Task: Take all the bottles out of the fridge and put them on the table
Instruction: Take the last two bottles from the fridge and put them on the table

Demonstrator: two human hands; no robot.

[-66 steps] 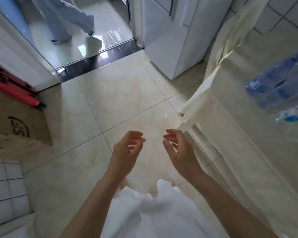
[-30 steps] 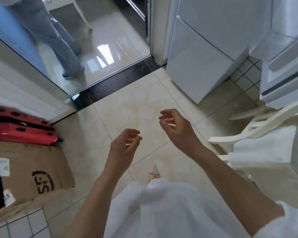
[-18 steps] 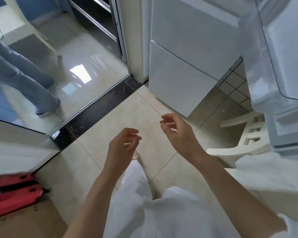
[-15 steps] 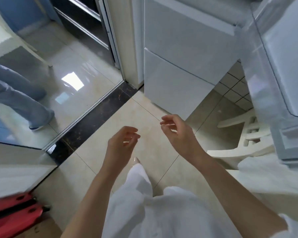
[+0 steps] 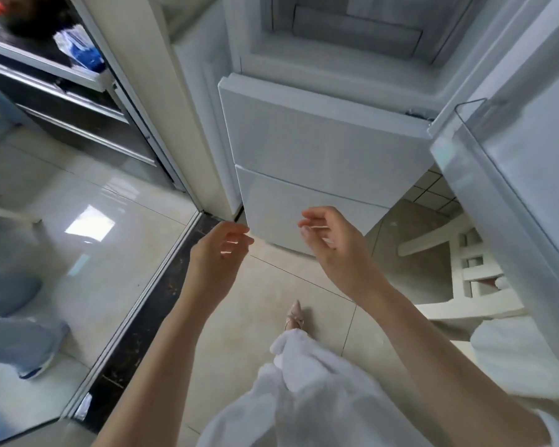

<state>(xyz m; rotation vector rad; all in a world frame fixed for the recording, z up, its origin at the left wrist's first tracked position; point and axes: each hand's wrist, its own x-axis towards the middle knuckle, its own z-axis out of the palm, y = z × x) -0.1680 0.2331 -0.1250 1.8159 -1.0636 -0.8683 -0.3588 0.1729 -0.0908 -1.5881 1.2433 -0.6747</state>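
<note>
White fridge (image 5: 320, 146) is standing straight ahead with its upper compartment open, door (image 5: 513, 175) swinging out to the right and showing a clear plastic door shelf on its inner face. 2 lower drawer fronts are sitting closed, stacked one above the other. No bottles are showing in the visible part of the open compartment, only white liner and a shelf edge.

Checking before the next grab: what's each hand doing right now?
Left hand: open, fingers loosely curled, holding nothing.
Right hand: open, fingers loosely curled, holding nothing.
</note>
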